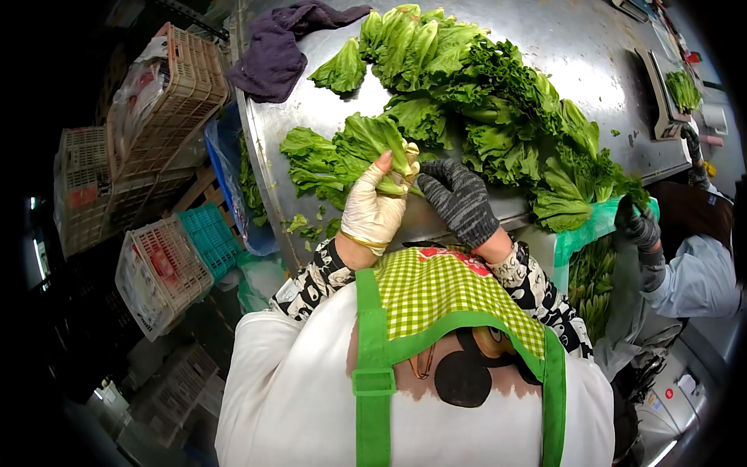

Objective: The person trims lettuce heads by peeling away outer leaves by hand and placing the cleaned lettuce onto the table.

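Note:
My left hand (373,208), in a whitish glove with a bare thumb tip, is closed round the stem end of a bunch of leafy lettuce (342,152). The leaves spread out to the left over the metal table (311,109). Beside the cut stems is my right hand (459,201), in a dark grey knitted glove. Its fingers are bent together near the stem ends, and whatever they may hold is hidden. A long heap of green lettuce (498,101) curves across the table beyond both hands.
A purple cloth (276,50) lies at the table's far left corner. Plastic crates (167,101) are stacked at the left. A scale (661,97) bears greens at the right. A co-worker's gloved hand (638,224) touches leaves by a green bag (580,226).

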Tool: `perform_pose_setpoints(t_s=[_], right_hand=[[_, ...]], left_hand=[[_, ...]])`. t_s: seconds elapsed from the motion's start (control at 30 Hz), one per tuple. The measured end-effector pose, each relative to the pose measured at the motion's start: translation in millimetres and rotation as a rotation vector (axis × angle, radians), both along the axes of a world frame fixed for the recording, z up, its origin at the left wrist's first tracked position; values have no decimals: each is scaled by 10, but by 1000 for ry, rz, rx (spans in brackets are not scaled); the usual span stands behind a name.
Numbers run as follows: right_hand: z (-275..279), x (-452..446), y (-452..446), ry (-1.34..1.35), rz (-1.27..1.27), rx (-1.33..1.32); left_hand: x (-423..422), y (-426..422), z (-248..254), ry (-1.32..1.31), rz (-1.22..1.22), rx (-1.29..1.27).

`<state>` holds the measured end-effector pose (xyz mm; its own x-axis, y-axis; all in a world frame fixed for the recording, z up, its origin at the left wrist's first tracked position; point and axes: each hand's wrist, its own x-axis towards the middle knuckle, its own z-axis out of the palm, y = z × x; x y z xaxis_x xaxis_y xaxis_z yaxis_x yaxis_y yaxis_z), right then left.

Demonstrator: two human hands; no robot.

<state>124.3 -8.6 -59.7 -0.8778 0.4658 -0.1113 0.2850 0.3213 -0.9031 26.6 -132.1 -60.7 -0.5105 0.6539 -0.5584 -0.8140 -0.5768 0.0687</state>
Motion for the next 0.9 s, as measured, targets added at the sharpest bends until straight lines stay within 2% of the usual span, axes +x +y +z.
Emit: perform_pose_setpoints(t_s=[0.1, 0.13, 0.23, 0.37, 0.4, 0.5, 0.63, 0.73, 0.83, 0.9], right_hand=[[199, -66, -51, 83, -36, -111], [250, -73, -42, 114, 3, 19], [285, -99, -55, 51, 62, 119], [226, -89, -43, 99, -8, -62], [178, -104, -20, 146, -26, -50], [50, -40, 126, 27, 43, 34], [-1, -3, 183, 185, 146, 370], [81, -19, 142, 161, 141, 344], [83, -19, 82, 161, 128, 243], [94, -23, 36, 76, 70, 14]], left_hand=[[28, 19, 7, -1, -31, -24], [34, 26, 61, -49, -49, -19], [67, 61, 96, -104, -87, 24], [80, 79, 19, -135, -44, 62], [68, 73, 47, -62, -36, 85], [-25, 36, 36, -134, -89, 215], [-28, 52, 115, -149, -98, 243], [-14, 56, 165, -148, -71, 282], [10, 72, 43, 62, -130, 213], [19, 76, 73, 121, -137, 142]])
